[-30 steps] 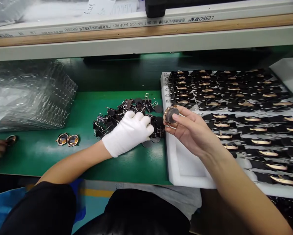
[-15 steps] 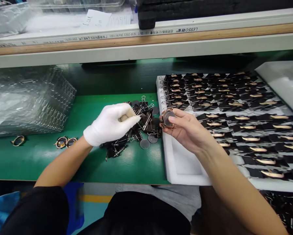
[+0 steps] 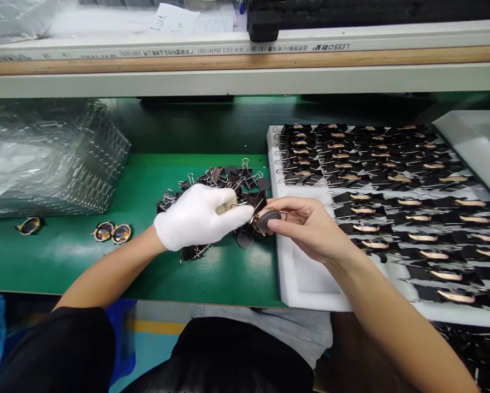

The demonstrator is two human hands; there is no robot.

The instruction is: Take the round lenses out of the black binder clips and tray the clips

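Note:
My left hand [image 3: 204, 217], in a white glove, pinches the silver handles of a black binder clip [image 3: 258, 201] between thumb and fingers. My bare right hand [image 3: 310, 225] grips a round gold-rimmed piece with a dark grey disc [image 3: 268, 220] on its face, the thumb pressing on the disc. The clip's black body is right beside the piece's rim; whether its jaws are around the rim I cannot tell. Beneath and behind my left hand lies a heap of black binder clips [image 3: 194, 252]. A loose dark disc [image 3: 245, 239] rests at the heap's near edge.
At right, a white foam tray [image 3: 283, 273] bears rows of clipped gold-edged pieces [image 3: 420, 218]. Two round gold-rimmed pieces [image 3: 120, 233] and another one [image 3: 29, 225] lie on the green table [image 3: 236, 281]. Clear plastic trays [image 3: 84, 164] are stacked at left. A shelf edge [image 3: 228, 84] spans above.
My left hand has moved right with the binder clip, close to the round piece. My right hand has moved slightly left and down, tilting the disc flatter. The view has shifted slightly.

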